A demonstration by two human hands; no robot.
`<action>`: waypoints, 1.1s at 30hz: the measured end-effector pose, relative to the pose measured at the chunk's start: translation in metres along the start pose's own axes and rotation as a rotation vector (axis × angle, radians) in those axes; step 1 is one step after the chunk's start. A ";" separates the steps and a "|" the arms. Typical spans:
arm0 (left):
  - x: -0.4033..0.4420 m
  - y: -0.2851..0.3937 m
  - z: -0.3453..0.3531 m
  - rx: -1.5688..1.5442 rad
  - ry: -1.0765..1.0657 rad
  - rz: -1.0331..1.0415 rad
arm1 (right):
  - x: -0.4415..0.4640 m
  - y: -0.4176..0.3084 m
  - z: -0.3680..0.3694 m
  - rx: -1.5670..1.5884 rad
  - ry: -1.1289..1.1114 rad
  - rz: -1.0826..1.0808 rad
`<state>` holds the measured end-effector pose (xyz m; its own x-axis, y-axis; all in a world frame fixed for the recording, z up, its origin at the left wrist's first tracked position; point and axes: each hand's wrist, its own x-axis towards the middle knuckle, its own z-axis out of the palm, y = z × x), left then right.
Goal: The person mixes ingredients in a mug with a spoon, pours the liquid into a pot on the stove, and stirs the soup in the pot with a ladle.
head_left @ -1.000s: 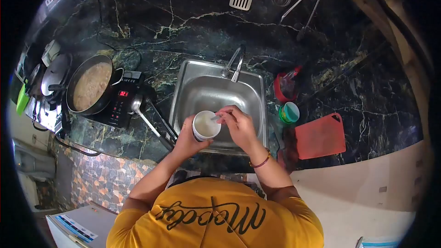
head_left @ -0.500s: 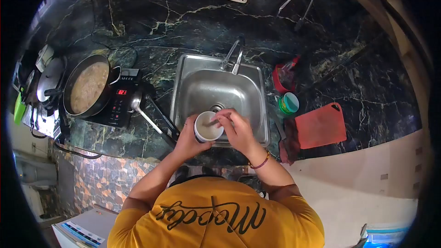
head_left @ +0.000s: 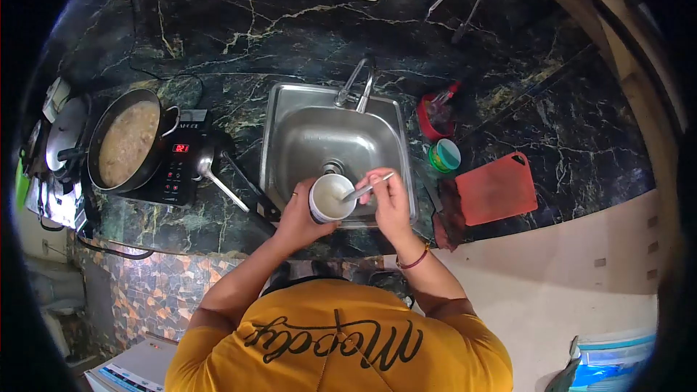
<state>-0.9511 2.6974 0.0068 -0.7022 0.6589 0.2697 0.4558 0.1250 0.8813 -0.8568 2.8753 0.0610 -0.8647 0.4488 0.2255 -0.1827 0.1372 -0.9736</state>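
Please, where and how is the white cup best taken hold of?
Probably around its outer wall, coming from the left, below the rim, as the left hand does. The white cup is round, with an open top and no visible handle. On the right, the spoon and right hand would be in the way.

The person wears a mustard-yellow short-sleeved shirt [head_left: 343, 376] marked across the back-facing view with black script lettering [head_left: 337, 337] reading "Moody", plus thin matching cords [head_left: 329, 363]. A dark-red bracelet [head_left: 417, 260] circles the right wrist [head_left: 408, 245]; a slim ring [head_left: 295, 194] bands the left hand [head_left: 299, 221].
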 end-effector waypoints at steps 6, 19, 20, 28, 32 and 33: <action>0.003 -0.004 0.002 -0.037 -0.017 0.016 | 0.002 -0.006 -0.019 0.288 0.260 0.049; 0.010 0.011 0.008 -0.067 -0.085 0.021 | -0.024 -0.059 -0.005 -0.235 -0.001 -0.219; 0.011 0.011 0.007 -0.073 -0.104 0.006 | -0.028 -0.058 -0.004 -0.366 -0.106 -0.173; 0.015 0.013 0.008 -0.089 -0.136 0.056 | -0.008 -0.043 -0.012 -0.632 -0.112 -0.357; 0.016 0.015 0.007 -0.084 -0.147 0.018 | -0.010 -0.036 -0.003 -0.398 -0.108 -0.214; 0.016 0.015 0.007 -0.088 -0.152 0.003 | -0.011 -0.035 -0.003 -0.367 -0.137 -0.212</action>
<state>-0.9516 2.7147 0.0216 -0.6069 0.7647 0.2164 0.4037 0.0621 0.9128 -0.8396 2.8682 0.0930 -0.8849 0.2590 0.3872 -0.2056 0.5288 -0.8234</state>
